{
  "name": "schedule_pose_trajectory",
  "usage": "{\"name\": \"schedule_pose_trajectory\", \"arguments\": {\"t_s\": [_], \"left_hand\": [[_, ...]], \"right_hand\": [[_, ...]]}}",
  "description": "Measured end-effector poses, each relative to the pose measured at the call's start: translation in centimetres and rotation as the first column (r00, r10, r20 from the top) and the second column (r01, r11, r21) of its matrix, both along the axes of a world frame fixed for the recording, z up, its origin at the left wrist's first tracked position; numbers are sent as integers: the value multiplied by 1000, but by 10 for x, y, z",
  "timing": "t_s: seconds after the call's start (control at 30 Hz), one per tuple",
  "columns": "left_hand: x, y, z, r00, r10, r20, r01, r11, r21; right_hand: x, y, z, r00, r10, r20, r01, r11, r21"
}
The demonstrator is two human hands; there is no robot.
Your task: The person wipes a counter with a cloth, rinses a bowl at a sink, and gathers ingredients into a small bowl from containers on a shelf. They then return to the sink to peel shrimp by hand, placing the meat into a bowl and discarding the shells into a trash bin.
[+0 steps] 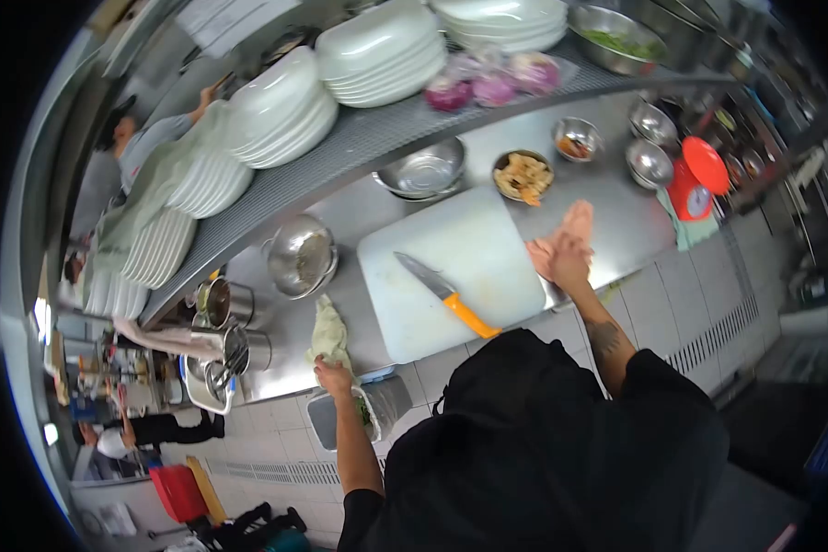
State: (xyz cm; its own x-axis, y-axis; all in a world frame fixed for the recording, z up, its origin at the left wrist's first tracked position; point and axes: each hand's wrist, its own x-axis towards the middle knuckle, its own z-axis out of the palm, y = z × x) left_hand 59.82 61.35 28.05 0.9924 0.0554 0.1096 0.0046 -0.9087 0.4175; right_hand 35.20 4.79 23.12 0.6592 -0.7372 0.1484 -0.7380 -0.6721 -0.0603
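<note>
Steel counter (616, 221): knife (446, 294) diagonal, orange handle toward person, untouched.

Steel worktop (607, 212) carries white cutting board (451, 271) at centre w/ orange-handled knife (446, 294) on it. Colander (301, 258) & green cloth (328, 333) near left edge, steel bowl (423, 170) + food bowl (523, 177) at back edge, red scale (697, 179) at right end.

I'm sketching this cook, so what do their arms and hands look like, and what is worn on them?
Both hands, left hand and right hand, are bare, no gloves. The arms are bare below short black sleeves. A dark tattoo marks the right forearm. I can make out no rings or watch.
</note>
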Motion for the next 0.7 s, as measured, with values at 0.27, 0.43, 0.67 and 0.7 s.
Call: {"name": "schedule_pose_trajectory", "arguments": {"t_s": [0.27, 0.43, 0.67, 0.7], "left_hand": [[35, 28, -26, 979, -189, -72, 191, 981, 20], [76, 3, 16, 989, -39, -145, -41, 860, -509], [168, -61, 47, 954, -61, -294, -256, 343, -904], [183, -66, 34, 947, -92, -307, -256, 359, -898]], "right_hand": [[-2, 3, 102, 976, 190, -103, -130, 899, 419], [-34, 24, 65, 936, 232, 263, -312, 895, 320], [-150, 86, 38, 873, -221, 435, -78, 817, 571], [-179, 99, 28, 870, -255, 422, -42, 815, 578]]}}
